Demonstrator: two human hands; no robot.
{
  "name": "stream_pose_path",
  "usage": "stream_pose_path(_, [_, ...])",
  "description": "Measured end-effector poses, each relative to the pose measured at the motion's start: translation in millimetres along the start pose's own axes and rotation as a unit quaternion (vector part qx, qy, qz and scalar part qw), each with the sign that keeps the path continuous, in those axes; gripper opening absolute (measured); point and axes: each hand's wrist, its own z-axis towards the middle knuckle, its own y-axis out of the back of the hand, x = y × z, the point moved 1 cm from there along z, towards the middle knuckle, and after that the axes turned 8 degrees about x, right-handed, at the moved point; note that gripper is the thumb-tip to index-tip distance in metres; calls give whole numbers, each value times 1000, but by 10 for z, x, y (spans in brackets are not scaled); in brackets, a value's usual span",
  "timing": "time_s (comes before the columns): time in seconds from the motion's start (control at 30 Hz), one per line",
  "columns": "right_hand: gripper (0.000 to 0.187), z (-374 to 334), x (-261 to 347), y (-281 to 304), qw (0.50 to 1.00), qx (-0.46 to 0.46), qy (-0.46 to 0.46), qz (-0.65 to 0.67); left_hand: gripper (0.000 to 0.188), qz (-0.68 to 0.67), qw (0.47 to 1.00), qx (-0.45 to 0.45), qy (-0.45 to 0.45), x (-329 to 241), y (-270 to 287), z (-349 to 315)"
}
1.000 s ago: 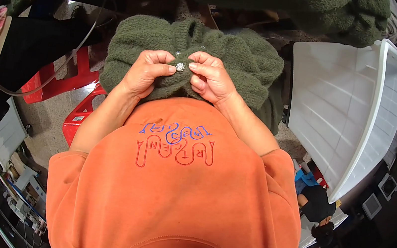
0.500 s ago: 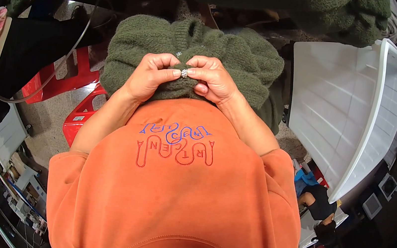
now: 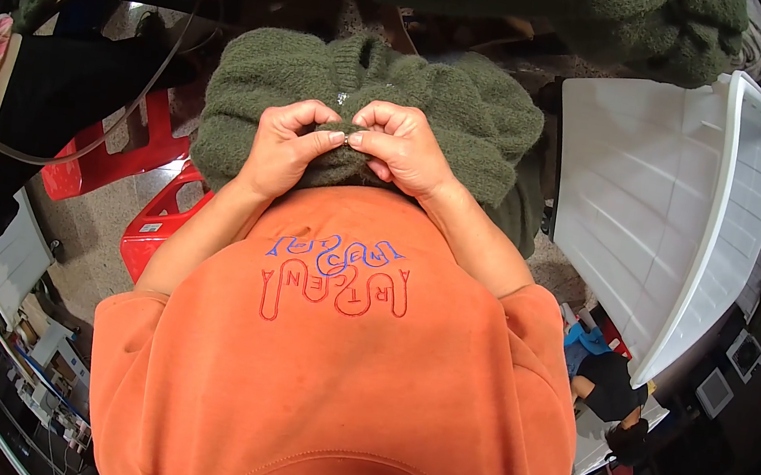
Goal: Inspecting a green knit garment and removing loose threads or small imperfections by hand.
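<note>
A dark green knit cardigan [image 3: 262,78] lies bunched across my lap, its ribbed neckband toward the far side. My left hand [image 3: 285,143] is closed on the front edge, thumb on top and fingers curled beneath the knit. From the other side my right hand [image 3: 408,152] pinches the same edge, and the two thumb tips almost meet. Between them shows a sliver of a small silvery button [image 3: 347,138], mostly covered by the thumbs. Farther up the front, another sparkly button [image 3: 342,98] is visible.
More green knitwear [image 3: 601,22] is heaped beyond my lap. On the right stands a large white plastic bin [image 3: 643,176], with a person [image 3: 612,388] behind it. A red plastic stool [image 3: 145,235] is at my left, near a clear hose [image 3: 54,158].
My thumbs have drawn closer together and shifted slightly left. The silvery button, plainly seen before, is now mostly hidden between them. The cardigan stays in place.
</note>
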Motion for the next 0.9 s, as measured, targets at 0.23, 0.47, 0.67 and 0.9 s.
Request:
stream_pose_path(0.23, [0, -2, -12, 21, 1000, 5, -17, -26, 6, 130, 989, -5, -63, -114, -54, 1])
stream_pose_path(0.47, [3, -15, -48, 56, 997, 1, -15, 72, 9, -68, 996, 34, 45, -130, -72, 19])
stream_pose_path(0.67, [4, -13, -103, 19, 984, -51, 92, -142, 8, -56, 995, 45, 73, -36, -2, 38])
stream_pose_path(0.9, [14, -45, 36, -8, 831, -21, 303, -467, 8, -74, 997, -2, 32, -14, -31, 7])
